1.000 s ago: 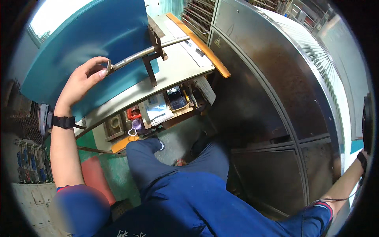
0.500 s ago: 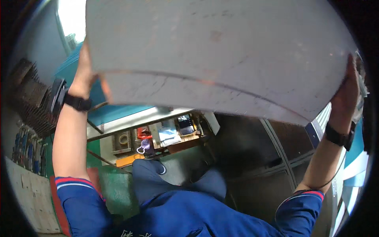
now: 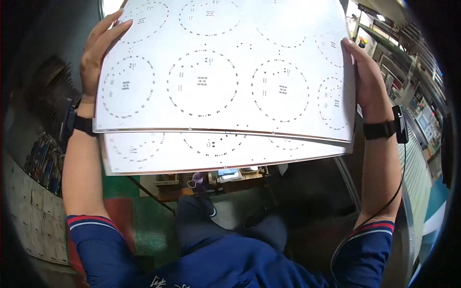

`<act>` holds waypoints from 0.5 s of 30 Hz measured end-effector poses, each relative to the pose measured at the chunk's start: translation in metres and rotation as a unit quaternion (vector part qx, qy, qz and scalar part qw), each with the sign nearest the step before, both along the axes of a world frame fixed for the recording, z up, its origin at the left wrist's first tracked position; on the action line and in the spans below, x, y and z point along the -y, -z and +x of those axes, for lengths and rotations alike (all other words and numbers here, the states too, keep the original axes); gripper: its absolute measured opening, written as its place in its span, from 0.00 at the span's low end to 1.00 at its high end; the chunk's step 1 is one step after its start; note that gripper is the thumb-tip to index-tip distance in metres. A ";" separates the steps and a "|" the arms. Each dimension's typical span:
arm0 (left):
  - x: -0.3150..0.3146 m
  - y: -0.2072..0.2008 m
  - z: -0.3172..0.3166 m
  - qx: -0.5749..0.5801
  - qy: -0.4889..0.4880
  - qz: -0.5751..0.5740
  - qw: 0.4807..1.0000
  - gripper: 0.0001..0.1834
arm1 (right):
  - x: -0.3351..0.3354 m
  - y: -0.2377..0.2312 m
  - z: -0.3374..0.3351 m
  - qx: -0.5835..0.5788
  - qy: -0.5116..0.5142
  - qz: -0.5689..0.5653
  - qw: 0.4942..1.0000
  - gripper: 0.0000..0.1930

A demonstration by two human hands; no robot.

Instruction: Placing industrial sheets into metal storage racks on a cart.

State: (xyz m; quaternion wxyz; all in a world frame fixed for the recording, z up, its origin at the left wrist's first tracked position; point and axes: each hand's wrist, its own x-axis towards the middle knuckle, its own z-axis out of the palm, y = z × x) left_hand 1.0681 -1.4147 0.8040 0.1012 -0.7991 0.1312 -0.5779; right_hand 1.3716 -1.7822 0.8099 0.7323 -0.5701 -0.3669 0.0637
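In front of me I hold up two large, thin white sheets, one over the other. Rings of small dark marks are printed on the upper sheet [image 3: 245,110]. The lower sheet [image 3: 173,158] carries similar rings and sticks out along the near edge, with a narrow gap between the two. My left hand [image 3: 93,57] is closed around the left edge, thumb and fingers at the upper part of the side. On the opposite edge, my right hand [image 3: 367,77] grips with its thumb on the printed face; its other fingers are mostly hidden.
Below the sheets, a low bench shelf holds a purple item [image 3: 198,180] and a blue-and-white packet [image 3: 229,176]. Pale lockers [image 3: 41,211] line the left. Shelving [image 3: 408,57] and a ribbed pale panel [image 3: 415,163] are at the right. The floor is green with a red patch [image 3: 120,216].
A plain grey surface faced me before; now white printed faces show, and two separate sheets are visible. My right hand has moved inward to the left.
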 end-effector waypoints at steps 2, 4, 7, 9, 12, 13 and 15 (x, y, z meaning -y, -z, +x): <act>-0.020 -0.021 -0.016 0.013 -0.026 0.060 0.998 0.21 | -0.015 -0.012 -0.011 0.002 -0.043 -0.004 0.999 0.21; -0.041 -0.044 -0.040 -0.089 0.107 0.038 0.989 0.22 | -0.015 -0.026 -0.021 -0.009 -0.129 -0.046 0.991 0.20; -0.054 -0.062 -0.044 -0.161 0.136 -0.228 0.951 0.24 | -0.008 -0.051 0.020 0.030 -0.250 -0.124 0.960 0.19; -0.027 -0.065 -0.058 -0.044 0.160 -0.237 0.957 0.25 | -0.019 -0.037 0.007 0.034 -0.316 0.057 0.947 0.23; 0.009 -0.053 -0.060 0.109 0.196 -0.260 0.939 0.27 | -0.042 -0.034 -0.034 0.122 -0.030 0.022 0.992 0.17; 0.021 -0.046 -0.057 0.105 0.192 -0.269 0.938 0.27 | -0.044 -0.027 -0.032 0.212 0.023 0.024 0.977 0.14; 0.037 -0.030 -0.055 0.034 0.266 -0.360 0.893 0.24 | -0.051 -0.021 -0.031 0.317 0.103 -0.018 0.943 0.13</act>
